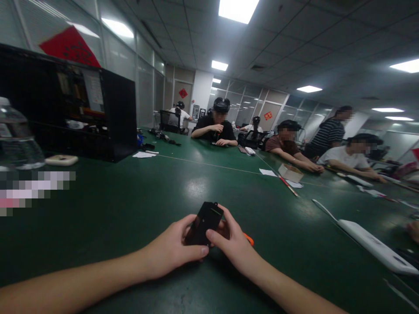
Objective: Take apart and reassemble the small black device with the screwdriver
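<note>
Between my two hands is a flat black box (204,222) with squared edges, a slot near its top end and a small eyelet at one corner. It is held tilted above the green table (137,218). My left hand (181,242) grips its left side and lower edge, thumb along the bottom. My right hand (229,237) is closed on its right side, with the thumb pressed on the front face. An orange rounded piece (248,239) shows from behind my right hand; whether that hand touches it is hidden.
A black open-sided computer case (119,117) stands at left, near a water bottle (19,135) and a cream-coloured object (61,160). At right lies a white power strip (376,246) with its cable. Farther off are a small open box (290,172), papers and several people seated around the table.
</note>
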Motion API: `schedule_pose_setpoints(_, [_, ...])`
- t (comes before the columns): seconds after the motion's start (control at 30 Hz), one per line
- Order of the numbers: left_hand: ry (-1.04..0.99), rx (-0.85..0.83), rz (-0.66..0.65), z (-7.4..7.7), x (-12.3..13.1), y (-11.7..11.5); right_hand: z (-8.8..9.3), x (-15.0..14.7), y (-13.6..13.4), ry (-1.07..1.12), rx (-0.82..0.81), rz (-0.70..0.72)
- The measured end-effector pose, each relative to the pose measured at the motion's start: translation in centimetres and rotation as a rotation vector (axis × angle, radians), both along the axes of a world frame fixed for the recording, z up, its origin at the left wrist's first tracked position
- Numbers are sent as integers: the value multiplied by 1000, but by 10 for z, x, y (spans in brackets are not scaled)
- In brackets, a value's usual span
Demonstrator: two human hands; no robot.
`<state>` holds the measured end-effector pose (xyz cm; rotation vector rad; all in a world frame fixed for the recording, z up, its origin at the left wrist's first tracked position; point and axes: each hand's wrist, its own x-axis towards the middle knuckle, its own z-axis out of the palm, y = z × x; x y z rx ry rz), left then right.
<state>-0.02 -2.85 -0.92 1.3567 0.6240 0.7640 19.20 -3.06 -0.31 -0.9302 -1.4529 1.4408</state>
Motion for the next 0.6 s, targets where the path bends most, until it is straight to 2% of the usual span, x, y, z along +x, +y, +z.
schedule_pose_setpoints(0.6, [18, -16, 31, -6, 0, 1, 3, 2, 0, -54, 72, -96])
